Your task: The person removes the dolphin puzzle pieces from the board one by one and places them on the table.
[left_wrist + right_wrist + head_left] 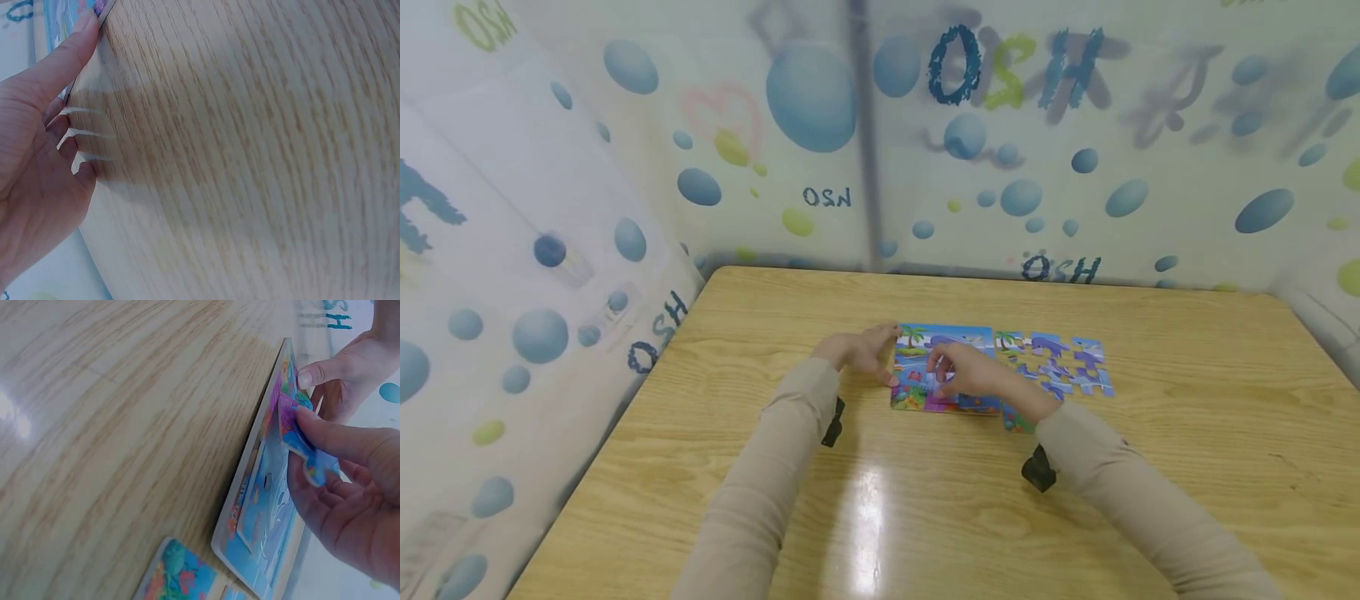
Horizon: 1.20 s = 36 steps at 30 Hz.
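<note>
A jigsaw puzzle board (951, 330) with a sea picture lies flat on the wooden table. My left hand (861, 352) rests along its left side, fingers spread, with the thumb (81, 34) touching the edge. Over the middle of the board, my right hand (973, 372) pinches a blue and purple puzzle piece (295, 430) between thumb and fingers. That piece is tilted close over the board. Part of the picture is hidden under the right hand. At the board's lower right, another piece (255, 515) lies at an angle on its surface.
Several joined puzzle pieces (1088, 375) with dolphins and a palm tree lie right of the board, partly behind the right forearm. A colourful piece (1017, 419) sits near the right wrist. Walls with a bubble print (812, 100) stand behind and left of the table (820, 533).
</note>
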Each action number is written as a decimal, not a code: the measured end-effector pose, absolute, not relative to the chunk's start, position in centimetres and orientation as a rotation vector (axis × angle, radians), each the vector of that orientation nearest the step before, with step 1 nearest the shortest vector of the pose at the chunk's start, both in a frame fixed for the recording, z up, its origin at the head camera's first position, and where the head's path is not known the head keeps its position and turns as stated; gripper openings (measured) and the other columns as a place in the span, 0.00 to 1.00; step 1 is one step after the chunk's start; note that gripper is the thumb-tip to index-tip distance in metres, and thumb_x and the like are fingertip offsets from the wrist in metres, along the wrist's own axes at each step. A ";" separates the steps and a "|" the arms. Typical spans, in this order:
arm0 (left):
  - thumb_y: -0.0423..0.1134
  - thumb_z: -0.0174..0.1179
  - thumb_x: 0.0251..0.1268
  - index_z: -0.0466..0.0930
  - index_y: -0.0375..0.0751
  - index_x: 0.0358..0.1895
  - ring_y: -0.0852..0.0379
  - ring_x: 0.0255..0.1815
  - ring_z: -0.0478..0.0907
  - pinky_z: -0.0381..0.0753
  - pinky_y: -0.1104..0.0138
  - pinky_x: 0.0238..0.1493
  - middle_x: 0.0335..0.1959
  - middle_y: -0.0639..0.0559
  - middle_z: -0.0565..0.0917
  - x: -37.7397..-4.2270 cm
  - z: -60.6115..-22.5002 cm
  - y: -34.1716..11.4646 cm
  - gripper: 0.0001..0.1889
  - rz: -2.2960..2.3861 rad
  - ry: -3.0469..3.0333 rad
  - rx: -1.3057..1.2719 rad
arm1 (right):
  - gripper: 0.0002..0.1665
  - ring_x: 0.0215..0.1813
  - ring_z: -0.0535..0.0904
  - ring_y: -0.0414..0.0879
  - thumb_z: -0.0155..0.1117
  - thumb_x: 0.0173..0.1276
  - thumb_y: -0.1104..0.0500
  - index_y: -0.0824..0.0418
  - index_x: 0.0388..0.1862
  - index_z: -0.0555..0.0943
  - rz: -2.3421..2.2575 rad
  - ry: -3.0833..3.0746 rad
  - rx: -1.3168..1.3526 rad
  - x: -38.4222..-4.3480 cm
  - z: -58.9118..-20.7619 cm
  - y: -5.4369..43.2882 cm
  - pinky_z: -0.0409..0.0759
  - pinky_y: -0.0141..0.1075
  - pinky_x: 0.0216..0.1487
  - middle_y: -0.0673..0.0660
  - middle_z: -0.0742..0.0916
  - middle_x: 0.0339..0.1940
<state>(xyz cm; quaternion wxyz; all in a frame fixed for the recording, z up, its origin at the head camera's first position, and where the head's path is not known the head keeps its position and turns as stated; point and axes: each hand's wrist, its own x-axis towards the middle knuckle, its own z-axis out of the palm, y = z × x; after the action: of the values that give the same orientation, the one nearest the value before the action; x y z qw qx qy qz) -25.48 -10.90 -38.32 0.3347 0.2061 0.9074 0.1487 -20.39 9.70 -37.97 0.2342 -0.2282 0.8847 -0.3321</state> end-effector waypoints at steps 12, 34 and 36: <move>0.51 0.63 0.54 0.36 0.46 0.73 0.50 0.75 0.32 0.37 0.56 0.75 0.75 0.49 0.33 -25.3 -38.2 -10.9 0.51 0.383 2.364 0.567 | 0.18 0.33 0.78 0.43 0.68 0.55 0.64 0.63 0.45 0.75 -0.963 2.379 -0.594 -20.4 -37.3 10.6 0.78 0.32 0.33 0.57 0.83 0.35; 0.50 0.62 0.55 0.35 0.46 0.73 0.50 0.75 0.32 0.37 0.57 0.75 0.75 0.48 0.33 -25.2 -38.1 -10.8 0.50 0.390 2.364 0.562 | 0.20 0.39 0.77 0.46 0.65 0.59 0.60 0.68 0.48 0.73 -1.032 2.358 -0.594 -19.7 -37.4 17.6 0.79 0.37 0.39 0.60 0.82 0.38; 0.50 0.62 0.55 0.35 0.46 0.73 0.50 0.75 0.32 0.37 0.56 0.75 0.75 0.48 0.33 -25.2 -38.1 -10.8 0.50 0.393 2.362 0.557 | 0.20 0.38 0.77 0.46 0.65 0.58 0.61 0.68 0.47 0.73 -1.049 2.355 -0.607 -19.6 -37.4 18.1 0.78 0.36 0.38 0.60 0.82 0.37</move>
<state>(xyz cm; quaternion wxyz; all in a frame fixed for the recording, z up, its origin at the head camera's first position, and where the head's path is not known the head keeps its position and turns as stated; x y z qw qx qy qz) -25.19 -10.84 -38.11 0.3349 0.2133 0.9053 0.1508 -19.63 18.15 -37.38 0.2440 -0.2222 0.8623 -0.3842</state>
